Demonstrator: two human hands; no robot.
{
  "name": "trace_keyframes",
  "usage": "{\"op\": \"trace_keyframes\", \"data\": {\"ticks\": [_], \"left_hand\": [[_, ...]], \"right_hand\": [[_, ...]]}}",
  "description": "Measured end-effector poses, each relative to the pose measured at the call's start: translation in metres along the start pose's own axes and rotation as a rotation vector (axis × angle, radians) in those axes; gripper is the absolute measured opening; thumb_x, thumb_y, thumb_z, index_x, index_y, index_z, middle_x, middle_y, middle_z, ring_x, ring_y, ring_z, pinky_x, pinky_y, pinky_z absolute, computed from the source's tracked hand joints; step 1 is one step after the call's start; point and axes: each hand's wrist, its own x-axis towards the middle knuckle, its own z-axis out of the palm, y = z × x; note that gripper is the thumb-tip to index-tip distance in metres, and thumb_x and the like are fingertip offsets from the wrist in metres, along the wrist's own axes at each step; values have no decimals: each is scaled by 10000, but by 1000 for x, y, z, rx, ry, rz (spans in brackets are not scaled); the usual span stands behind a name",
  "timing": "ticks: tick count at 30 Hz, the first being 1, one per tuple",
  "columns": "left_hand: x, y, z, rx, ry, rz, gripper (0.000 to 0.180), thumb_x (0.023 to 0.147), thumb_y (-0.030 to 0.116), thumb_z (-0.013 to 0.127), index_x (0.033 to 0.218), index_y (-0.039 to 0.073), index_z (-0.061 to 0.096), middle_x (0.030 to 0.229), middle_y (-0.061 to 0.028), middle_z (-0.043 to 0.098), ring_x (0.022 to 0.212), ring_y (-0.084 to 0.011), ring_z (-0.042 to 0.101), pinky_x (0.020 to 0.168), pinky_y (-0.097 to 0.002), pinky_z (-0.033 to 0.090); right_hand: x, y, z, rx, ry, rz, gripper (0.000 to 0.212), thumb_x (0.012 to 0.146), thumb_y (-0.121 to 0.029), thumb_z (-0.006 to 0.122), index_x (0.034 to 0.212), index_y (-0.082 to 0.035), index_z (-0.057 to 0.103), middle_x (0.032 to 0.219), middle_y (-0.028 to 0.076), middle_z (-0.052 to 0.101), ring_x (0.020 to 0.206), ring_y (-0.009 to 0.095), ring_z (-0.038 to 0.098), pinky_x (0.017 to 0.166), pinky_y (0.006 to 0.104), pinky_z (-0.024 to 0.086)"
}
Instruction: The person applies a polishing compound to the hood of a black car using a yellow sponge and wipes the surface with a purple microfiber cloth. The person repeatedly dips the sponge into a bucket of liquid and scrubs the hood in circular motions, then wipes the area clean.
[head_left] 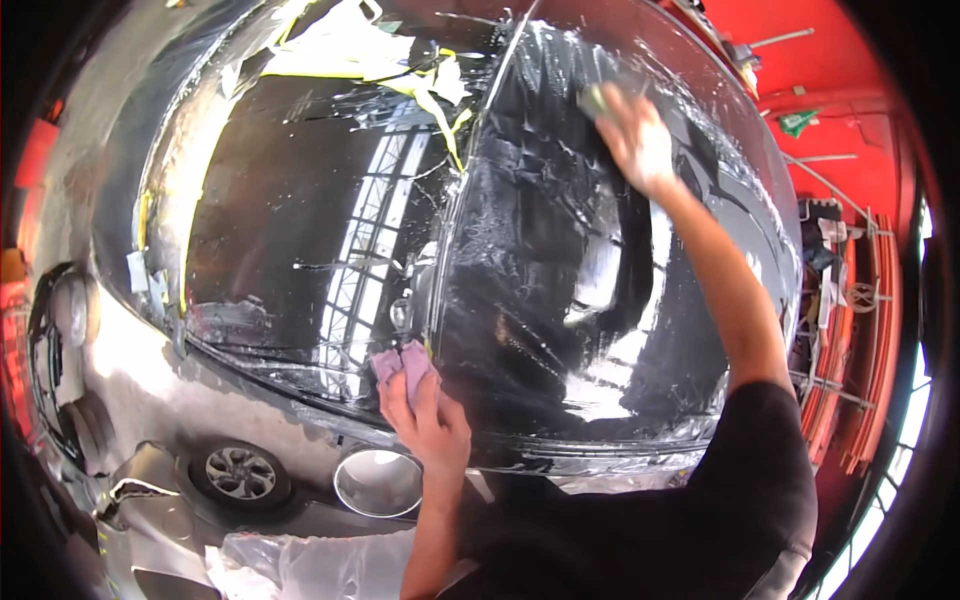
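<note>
Bent fingers of a person's left hand [430, 425] clutch a crumpled pinkish-purple cloth [420, 362] near the lower edge of a glossy black, white-streaked car panel [530, 270]; the right hand [638, 140], blurred fingers outstretched, meets a pale green pad [594, 99] higher up, its grip unclear.

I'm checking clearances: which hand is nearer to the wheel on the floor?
The left. The left hand, holding a pink cloth, is above and right of the wheel in the picture; the right hand is much farther, toward the upper right.
</note>
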Motion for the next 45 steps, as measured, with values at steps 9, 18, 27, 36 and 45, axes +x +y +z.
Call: {"op": "trace_keyframes", "data": {"ticks": [9, 18, 27, 36, 45], "left_hand": [[3, 5, 5, -28, -19, 32, 360, 862, -92, 676, 1210, -5, 711, 1381, -262, 599, 1265, -488, 562, 1071, -593, 460], [1, -6, 8, 5, 14, 6, 347, 915, -46, 661, 1256, -12, 711, 1439, -259, 570, 1308, -478, 552, 1111, -565, 450], [0, 1, 7, -59, -5, -15, 324, 947, -51, 646, 1263, -23, 715, 1442, -250, 568, 1315, -434, 569, 1111, -515, 464], [-3, 3, 10, -70, -14, -40, 335, 916, -77, 653, 1232, -3, 734, 1439, -242, 561, 1322, -467, 552, 1122, -570, 449], [-3, -1, 6, -62, 18, -51, 323, 936, -56, 640, 1248, -31, 722, 1425, -246, 566, 1305, -438, 570, 1089, -525, 480]], "right_hand": [[34, 100, 28, -133, 41, 253, 517, 1060, -440, 640, 1517, -199, 615, 1173, 224, 685, 1107, 422, 693, 942, 504, 586], [-80, 54, -37, 95, -15, -40, 599, 1014, -344, 729, 1569, -171, 587, 1121, 205, 653, 1078, 397, 663, 957, 480, 573], [-70, 103, -13, -162, 4, 153, 531, 1043, -398, 678, 1517, -176, 589, 1190, 234, 654, 1135, 450, 661, 915, 530, 587], [-38, 142, -17, -52, 5, 267, 433, 1064, -410, 611, 1450, -218, 655, 1214, 233, 712, 1123, 426, 700, 961, 546, 582], [-126, 45, -63, 44, -11, 86, 629, 1009, -396, 720, 1583, -203, 549, 1113, 159, 606, 1066, 364, 658, 919, 480, 590]]}}
